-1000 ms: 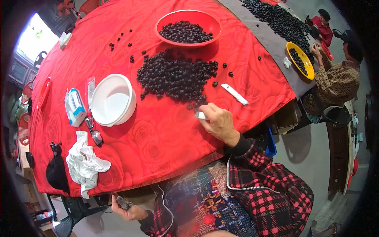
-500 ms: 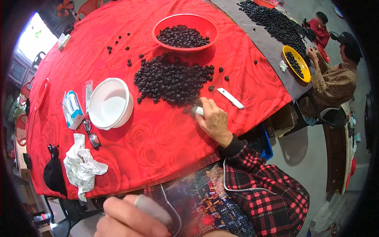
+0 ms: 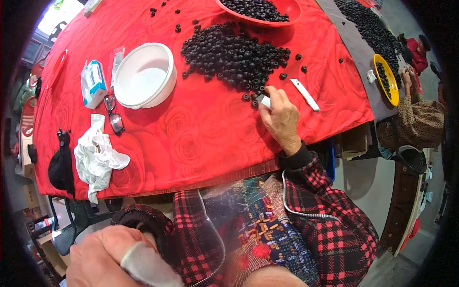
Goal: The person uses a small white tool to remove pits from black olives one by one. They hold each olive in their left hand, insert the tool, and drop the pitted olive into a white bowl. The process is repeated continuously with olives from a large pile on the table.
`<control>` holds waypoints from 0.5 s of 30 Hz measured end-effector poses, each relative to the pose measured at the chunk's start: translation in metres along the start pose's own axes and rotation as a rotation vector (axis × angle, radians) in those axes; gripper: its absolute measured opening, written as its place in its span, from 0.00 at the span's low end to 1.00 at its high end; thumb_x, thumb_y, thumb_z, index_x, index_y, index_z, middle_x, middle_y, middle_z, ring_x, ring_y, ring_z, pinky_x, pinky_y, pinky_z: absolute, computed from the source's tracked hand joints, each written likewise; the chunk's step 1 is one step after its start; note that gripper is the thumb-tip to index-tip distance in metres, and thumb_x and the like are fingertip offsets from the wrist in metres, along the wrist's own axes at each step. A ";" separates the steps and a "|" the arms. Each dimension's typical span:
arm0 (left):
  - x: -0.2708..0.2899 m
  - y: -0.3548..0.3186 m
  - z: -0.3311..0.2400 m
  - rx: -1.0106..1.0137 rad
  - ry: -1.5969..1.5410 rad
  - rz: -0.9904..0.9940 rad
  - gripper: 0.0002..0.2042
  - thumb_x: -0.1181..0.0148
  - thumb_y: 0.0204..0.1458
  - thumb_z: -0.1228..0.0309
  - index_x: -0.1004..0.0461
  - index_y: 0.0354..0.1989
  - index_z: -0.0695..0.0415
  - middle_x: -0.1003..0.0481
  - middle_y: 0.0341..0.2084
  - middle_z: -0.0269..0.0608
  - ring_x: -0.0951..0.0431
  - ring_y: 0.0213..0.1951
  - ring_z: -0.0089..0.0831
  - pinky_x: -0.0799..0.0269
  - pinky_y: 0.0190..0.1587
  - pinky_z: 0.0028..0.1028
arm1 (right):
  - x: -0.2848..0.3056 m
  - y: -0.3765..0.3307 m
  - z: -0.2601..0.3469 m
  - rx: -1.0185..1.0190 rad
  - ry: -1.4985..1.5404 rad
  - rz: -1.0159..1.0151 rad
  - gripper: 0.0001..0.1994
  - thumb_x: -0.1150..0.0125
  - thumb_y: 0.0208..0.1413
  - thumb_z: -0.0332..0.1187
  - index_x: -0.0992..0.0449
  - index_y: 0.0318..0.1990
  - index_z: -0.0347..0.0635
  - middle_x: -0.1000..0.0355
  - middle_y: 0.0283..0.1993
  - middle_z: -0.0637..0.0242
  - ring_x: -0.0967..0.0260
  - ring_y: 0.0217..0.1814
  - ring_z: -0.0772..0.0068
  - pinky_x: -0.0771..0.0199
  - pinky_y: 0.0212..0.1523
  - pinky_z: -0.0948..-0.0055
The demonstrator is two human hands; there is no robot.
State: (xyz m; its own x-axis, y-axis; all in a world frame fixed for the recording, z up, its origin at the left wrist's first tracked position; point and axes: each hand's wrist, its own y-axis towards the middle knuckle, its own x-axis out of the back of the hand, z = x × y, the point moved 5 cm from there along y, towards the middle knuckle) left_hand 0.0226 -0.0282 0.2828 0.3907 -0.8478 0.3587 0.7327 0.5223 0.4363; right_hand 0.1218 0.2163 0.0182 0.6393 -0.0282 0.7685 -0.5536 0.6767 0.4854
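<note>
My right hand (image 3: 282, 117) reaches over the red tablecloth to the near edge of a heap of small black round pieces (image 3: 229, 55), some with ring-like ends. Its fingers are curled together at a few of these pieces, and a white wrap (image 3: 264, 101) covers one digit. I cannot make out exactly which piece lies between the fingertips. My left hand (image 3: 105, 253) is raised close and low at the left, blurred, its fingers folded in. One of its digits also wears a white wrap (image 3: 148, 265). Whatever it may hold is hidden.
A red basin (image 3: 287, 16) of black pieces stands behind the heap. White bowl (image 3: 143, 76), blue-white box (image 3: 93, 83), glasses (image 3: 114, 117), white cloth (image 3: 100, 155) and black cap (image 3: 61, 167) lie left. A white stick-like tool (image 3: 304, 94) lies right; another person (image 3: 413, 122) sits beyond.
The view has tilted down and swung left, so the table appears higher. My right hand remains at the heap's near edge; my left hand has shifted lower and toward the left in the picture.
</note>
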 end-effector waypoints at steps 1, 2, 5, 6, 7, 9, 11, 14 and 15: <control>0.001 -0.010 0.007 0.285 -0.722 -0.071 0.06 0.53 0.58 0.60 0.29 0.38 0.40 0.29 0.32 0.17 0.31 0.30 0.16 0.33 0.40 0.29 | -0.001 -0.001 -0.004 -0.001 -0.013 -0.009 0.19 0.38 0.46 0.33 0.31 0.47 0.41 0.32 0.34 0.58 0.29 0.31 0.51 0.30 0.28 0.56; -0.005 -0.023 0.009 0.571 -1.443 -0.137 0.09 0.48 0.56 0.60 0.27 0.44 0.40 0.28 0.37 0.20 0.30 0.34 0.19 0.31 0.42 0.33 | -0.003 -0.002 -0.003 0.005 -0.001 -0.001 0.19 0.38 0.46 0.33 0.31 0.47 0.41 0.32 0.34 0.58 0.29 0.31 0.51 0.30 0.28 0.57; -0.020 -0.029 0.001 0.890 -2.232 -0.222 0.23 0.37 0.49 0.64 0.29 0.56 0.38 0.27 0.46 0.29 0.28 0.40 0.28 0.30 0.44 0.38 | -0.003 -0.005 0.000 0.015 0.014 0.025 0.19 0.38 0.45 0.32 0.31 0.47 0.41 0.33 0.34 0.58 0.29 0.30 0.52 0.29 0.28 0.57; -0.023 -0.028 0.000 0.894 -2.268 -0.242 0.28 0.34 0.46 0.65 0.32 0.60 0.37 0.27 0.48 0.32 0.27 0.41 0.31 0.29 0.44 0.39 | -0.002 -0.004 -0.001 0.014 0.006 0.032 0.19 0.38 0.45 0.32 0.31 0.47 0.41 0.33 0.34 0.58 0.29 0.30 0.52 0.29 0.28 0.58; -0.021 -0.023 -0.001 1.001 -2.192 -0.253 0.30 0.35 0.47 0.67 0.35 0.62 0.40 0.28 0.51 0.34 0.27 0.42 0.30 0.29 0.45 0.40 | -0.001 -0.003 -0.002 0.015 0.000 0.038 0.19 0.38 0.45 0.32 0.32 0.47 0.41 0.33 0.34 0.58 0.29 0.30 0.52 0.29 0.28 0.58; -0.021 -0.031 -0.002 1.064 -2.237 -0.296 0.28 0.37 0.49 0.67 0.34 0.61 0.42 0.28 0.49 0.35 0.27 0.42 0.31 0.28 0.44 0.38 | 0.003 -0.002 -0.003 0.000 0.023 0.010 0.20 0.38 0.44 0.31 0.32 0.47 0.41 0.34 0.34 0.58 0.29 0.30 0.52 0.29 0.28 0.58; -0.013 -0.036 -0.002 1.190 -2.117 -0.308 0.22 0.40 0.52 0.67 0.33 0.57 0.45 0.27 0.44 0.34 0.27 0.39 0.31 0.28 0.42 0.35 | 0.005 -0.001 -0.001 -0.006 0.070 -0.023 0.20 0.38 0.44 0.29 0.32 0.47 0.40 0.35 0.36 0.56 0.30 0.31 0.50 0.30 0.29 0.57; -0.010 -0.032 -0.007 1.333 -1.937 -0.206 0.14 0.47 0.57 0.65 0.31 0.53 0.48 0.26 0.37 0.33 0.27 0.34 0.28 0.26 0.37 0.29 | 0.005 -0.002 -0.013 -0.050 0.111 -0.050 0.19 0.40 0.45 0.28 0.33 0.48 0.38 0.37 0.37 0.53 0.31 0.34 0.47 0.30 0.31 0.56; -0.006 -0.033 -0.007 1.314 -2.003 -0.141 0.14 0.50 0.59 0.64 0.31 0.53 0.48 0.26 0.35 0.34 0.27 0.32 0.28 0.26 0.35 0.28 | 0.006 -0.002 -0.014 -0.046 0.113 -0.051 0.19 0.41 0.46 0.27 0.33 0.47 0.38 0.37 0.37 0.52 0.32 0.34 0.46 0.30 0.31 0.55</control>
State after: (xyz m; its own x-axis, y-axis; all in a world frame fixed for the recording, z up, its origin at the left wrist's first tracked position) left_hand 0.0001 -0.0410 0.2611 -0.9785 -0.2049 -0.0226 -0.2017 0.9286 0.3116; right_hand 0.1345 0.2251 0.0161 0.7230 0.0179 0.6906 -0.4959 0.7094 0.5008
